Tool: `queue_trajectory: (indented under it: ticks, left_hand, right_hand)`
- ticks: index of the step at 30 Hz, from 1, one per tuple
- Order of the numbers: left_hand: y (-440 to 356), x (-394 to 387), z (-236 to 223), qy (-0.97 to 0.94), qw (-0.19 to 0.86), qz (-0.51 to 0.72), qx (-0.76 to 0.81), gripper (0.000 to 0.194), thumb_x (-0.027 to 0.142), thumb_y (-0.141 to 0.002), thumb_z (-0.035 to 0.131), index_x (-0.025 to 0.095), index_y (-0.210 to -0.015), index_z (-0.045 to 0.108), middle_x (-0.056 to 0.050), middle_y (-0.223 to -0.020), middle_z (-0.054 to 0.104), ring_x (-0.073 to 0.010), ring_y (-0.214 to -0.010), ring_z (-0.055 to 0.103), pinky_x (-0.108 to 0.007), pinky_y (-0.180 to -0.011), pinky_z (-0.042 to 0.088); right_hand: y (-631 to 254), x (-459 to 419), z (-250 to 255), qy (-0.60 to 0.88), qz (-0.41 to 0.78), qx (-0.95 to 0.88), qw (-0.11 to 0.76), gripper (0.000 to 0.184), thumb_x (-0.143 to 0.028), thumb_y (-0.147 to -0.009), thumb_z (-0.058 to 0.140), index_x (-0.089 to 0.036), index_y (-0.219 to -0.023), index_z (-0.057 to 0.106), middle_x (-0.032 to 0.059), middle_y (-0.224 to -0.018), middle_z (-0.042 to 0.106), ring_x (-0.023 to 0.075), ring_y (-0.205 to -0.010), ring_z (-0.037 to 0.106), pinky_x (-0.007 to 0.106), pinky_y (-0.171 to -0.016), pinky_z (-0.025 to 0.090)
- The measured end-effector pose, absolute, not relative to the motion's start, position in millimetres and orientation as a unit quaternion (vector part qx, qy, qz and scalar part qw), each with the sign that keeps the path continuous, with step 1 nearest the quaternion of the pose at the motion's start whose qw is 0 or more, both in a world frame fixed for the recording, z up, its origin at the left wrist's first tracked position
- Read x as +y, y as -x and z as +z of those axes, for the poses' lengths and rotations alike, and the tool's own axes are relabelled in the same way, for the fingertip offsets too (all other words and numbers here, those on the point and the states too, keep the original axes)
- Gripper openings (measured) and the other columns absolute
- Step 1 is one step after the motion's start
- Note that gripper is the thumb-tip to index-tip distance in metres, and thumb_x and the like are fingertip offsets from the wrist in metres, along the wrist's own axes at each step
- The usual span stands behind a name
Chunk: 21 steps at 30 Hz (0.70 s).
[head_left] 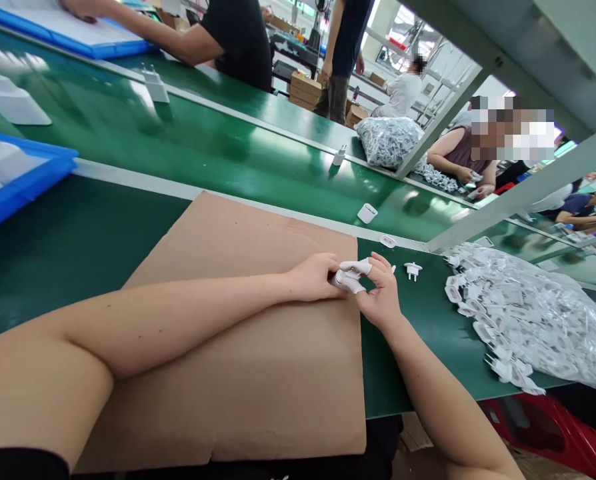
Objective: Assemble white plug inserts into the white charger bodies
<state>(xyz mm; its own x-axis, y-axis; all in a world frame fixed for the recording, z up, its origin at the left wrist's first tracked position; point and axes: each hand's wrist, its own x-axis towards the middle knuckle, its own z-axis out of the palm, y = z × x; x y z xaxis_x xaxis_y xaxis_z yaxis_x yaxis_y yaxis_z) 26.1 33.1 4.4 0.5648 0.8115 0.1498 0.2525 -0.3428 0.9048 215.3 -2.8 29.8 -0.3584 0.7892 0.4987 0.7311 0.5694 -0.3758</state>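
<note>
My left hand (314,277) is closed, its fingers curled around a small white charger part (338,280) above the right edge of a cardboard sheet (258,373). My right hand (381,293) wears white finger cots on thumb and forefinger, and these pinch the same part from the right. Most of the part is hidden by the fingers. Just right of my hands, a white plug piece with pins (413,270) lies on the green bench. Behind it are a flat white plug cap (388,241) and a white charger housing (367,213).
A clear bag of white plug pieces (538,313) spills over the bench at right. Chargers (339,156) stand along the green conveyor belt (238,157). Blue trays (33,177) sit at left. A slanted metal post (518,180) rises at right. Co-workers sit across the belt.
</note>
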Motion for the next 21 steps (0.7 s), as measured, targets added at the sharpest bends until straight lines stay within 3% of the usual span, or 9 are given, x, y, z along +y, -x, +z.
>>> queue_trajectory:
  ticks: [8,13,21]
  left_hand:
    - [-24.5,32.7,-1.0,-0.756,0.453,0.313,0.355,0.032,0.048,-0.071,0.085,0.019,-0.08,0.076,0.0,-0.082,0.054,-0.0164,-0.074,0.058,-0.029,-0.068,0.046]
    - [-24.2,35.1,0.7,-0.767,0.448,0.31,0.339,0.027,0.043,-0.073,0.085,0.019,-0.085,0.079,-0.001,-0.086,0.058,-0.017,-0.077,0.06,-0.029,-0.071,0.047]
    - [-22.2,36.6,4.7,-0.764,0.455,0.307,0.34,0.022,0.038,-0.07,0.085,0.02,-0.08,0.079,0.001,-0.082,0.054,-0.0159,-0.074,0.057,-0.028,-0.068,0.044]
  right_hand:
    - [-223.6,8.5,26.4,0.393,0.098,-0.848,0.342,0.032,-0.017,-0.078,0.061,-0.029,-0.102,0.076,0.0001,-0.08,0.063,0.0202,-0.081,0.063,0.05,-0.113,0.046]
    - [-224.5,5.1,27.7,0.412,0.086,-0.838,0.348,0.039,-0.014,-0.075,0.061,-0.028,-0.109,0.073,0.0,-0.085,0.065,0.0213,-0.088,0.064,0.054,-0.117,0.041]
    - [-224.8,6.6,39.1,0.386,0.08,-0.864,0.314,0.027,-0.013,-0.078,0.063,-0.028,-0.097,0.075,-0.0022,-0.077,0.064,0.0181,-0.076,0.062,0.055,-0.122,0.035]
